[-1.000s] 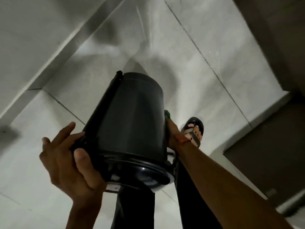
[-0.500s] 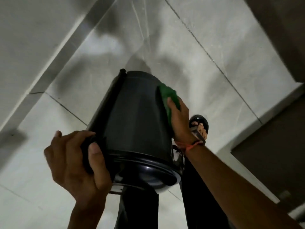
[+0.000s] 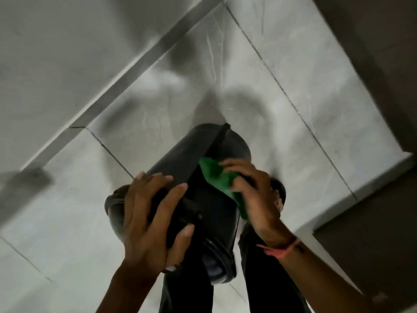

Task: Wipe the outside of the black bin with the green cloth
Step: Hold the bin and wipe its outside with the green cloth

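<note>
The black bin (image 3: 203, 154) is held off the floor in front of me, tilted with its base pointing away and its rim toward my legs. My left hand (image 3: 153, 213) wraps the near end of the bin around a hinge-like fitting. My right hand (image 3: 252, 193) presses the green cloth (image 3: 220, 177) flat against the bin's upper right side. The cloth is bunched under my palm, its tip sticking out toward the bin's middle. A red thread band circles my right wrist. The frame is motion-blurred.
Pale grey floor tiles (image 3: 293, 109) lie below, with a light wall and skirting (image 3: 112, 86) at the left. A dark brown panel (image 3: 372, 233) runs along the right. My dark trouser legs (image 3: 187, 285) and one sandalled foot (image 3: 278, 195) are under the bin.
The bin has turned in my hands, its side seam now facing up. My left hand shifted its grip across the near end. My right hand slid the cloth over onto the top side.
</note>
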